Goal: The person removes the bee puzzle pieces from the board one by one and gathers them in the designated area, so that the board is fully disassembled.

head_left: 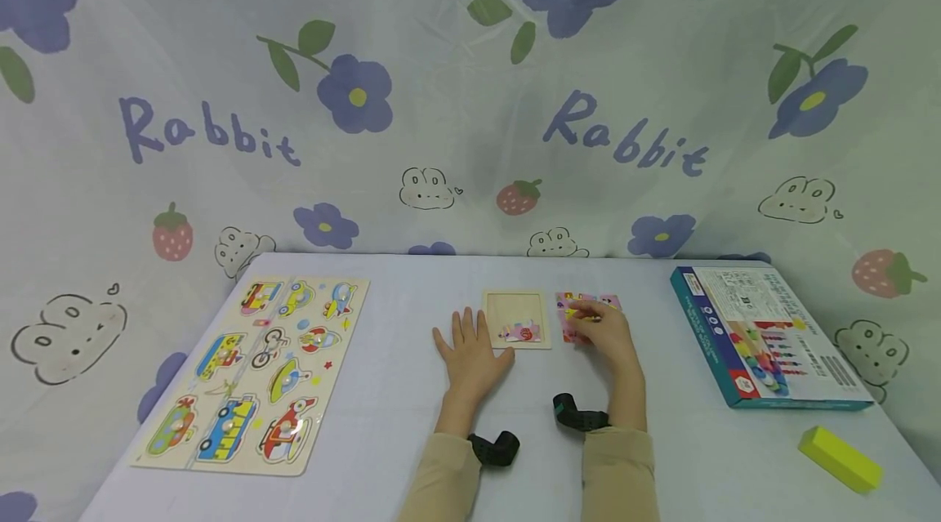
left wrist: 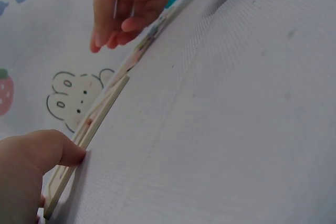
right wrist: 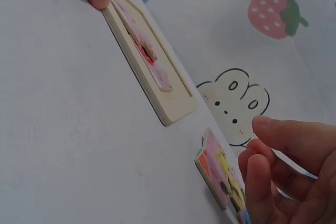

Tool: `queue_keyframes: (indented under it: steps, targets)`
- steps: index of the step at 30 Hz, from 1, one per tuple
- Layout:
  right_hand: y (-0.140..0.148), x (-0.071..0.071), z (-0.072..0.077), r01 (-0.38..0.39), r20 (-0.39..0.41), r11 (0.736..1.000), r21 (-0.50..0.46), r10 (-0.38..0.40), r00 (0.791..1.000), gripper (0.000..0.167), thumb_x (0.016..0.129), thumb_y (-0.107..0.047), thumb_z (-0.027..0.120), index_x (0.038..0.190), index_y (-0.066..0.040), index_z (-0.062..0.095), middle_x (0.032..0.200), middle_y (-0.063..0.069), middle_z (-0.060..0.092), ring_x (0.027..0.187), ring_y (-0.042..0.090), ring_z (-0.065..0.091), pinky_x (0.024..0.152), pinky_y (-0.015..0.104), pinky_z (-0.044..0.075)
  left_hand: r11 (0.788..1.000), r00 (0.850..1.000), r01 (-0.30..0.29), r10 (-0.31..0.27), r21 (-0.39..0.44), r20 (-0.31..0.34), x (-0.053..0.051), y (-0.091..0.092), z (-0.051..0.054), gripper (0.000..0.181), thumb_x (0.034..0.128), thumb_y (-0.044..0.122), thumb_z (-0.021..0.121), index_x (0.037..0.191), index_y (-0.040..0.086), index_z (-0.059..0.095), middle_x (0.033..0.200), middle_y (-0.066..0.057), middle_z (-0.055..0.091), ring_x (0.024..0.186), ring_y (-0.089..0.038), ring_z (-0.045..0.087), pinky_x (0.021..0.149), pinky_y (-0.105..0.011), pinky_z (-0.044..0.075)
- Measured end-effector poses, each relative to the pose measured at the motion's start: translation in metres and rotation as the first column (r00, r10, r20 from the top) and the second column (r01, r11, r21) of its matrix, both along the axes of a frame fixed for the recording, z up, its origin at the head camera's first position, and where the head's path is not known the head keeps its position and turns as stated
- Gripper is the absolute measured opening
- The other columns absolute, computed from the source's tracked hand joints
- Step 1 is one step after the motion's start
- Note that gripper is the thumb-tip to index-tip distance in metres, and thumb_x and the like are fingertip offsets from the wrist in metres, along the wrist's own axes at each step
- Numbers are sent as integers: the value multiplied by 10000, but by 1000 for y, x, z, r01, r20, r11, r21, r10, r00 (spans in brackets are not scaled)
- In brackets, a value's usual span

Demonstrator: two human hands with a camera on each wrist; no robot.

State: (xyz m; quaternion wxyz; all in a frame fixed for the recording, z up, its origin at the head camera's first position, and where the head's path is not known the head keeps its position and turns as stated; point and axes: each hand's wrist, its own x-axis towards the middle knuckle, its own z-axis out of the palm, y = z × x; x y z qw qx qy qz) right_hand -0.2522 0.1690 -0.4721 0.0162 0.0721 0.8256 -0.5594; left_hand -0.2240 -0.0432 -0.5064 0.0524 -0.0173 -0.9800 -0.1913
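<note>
A shallow wooden puzzle tray (head_left: 516, 306) lies in front of me, with pink puzzle pieces (head_left: 524, 332) in its lower right part. My left hand (head_left: 473, 359) lies spread flat at the tray's left, its thumb touching the near edge, as the left wrist view shows. To the right of the tray, loose pink and yellow puzzle pieces (right wrist: 212, 161) lie together on the table. Just over them hovers my right hand (head_left: 606, 334), fingers loosely bent. Nothing shows between its thumb and fingers in the right wrist view (right wrist: 289, 174).
On the left lies a wooden vehicle puzzle board (head_left: 334, 350). A flat teal-edged box (head_left: 779, 342) is at the right, and a yellow block (head_left: 840, 459) sits nearer me. A printed curtain (head_left: 470, 122) hangs behind the white table.
</note>
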Motion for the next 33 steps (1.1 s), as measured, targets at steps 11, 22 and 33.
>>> queue_keyframes:
  steps: [11, 22, 33]
  targets:
    - [-19, -4, -1, -70, -7, 997, -45, 70, 998, 311, 825, -68, 662, 1123, 10, 622, 976, 125, 597, 691, 103, 560, 597, 227, 504, 1000, 1000, -7, 7, 3, -5, 1, 0, 1, 806, 794, 476, 591, 1403, 2, 357, 1464, -216, 281, 1377, -396, 151, 1020, -657, -14]
    - [-45, -7, 0, -165, -20, 986, 12, 165, 986, 287, 778, -13, 675, 1063, 7, 657, 909, 127, 614, 608, 134, 561, 539, 248, 490, 1000, 1000, -3, 3, -10, 2, 0, 0, 0, 808, 803, 490, 564, 1415, 14, 339, 1471, -208, 274, 1383, -388, 136, 1024, -654, -21]
    - [-59, -7, -2, -296, -37, 902, 314, 323, 946, 336, 708, -53, 743, 1035, -15, 674, 733, 13, 553, 681, 133, 483, 633, 274, 407, 1000, 1000, 4, -4, -15, -14, 0, -1, -2, 805, 811, 495, 562, 1415, 12, 340, 1473, -208, 271, 1381, -391, 138, 1022, -656, -16]
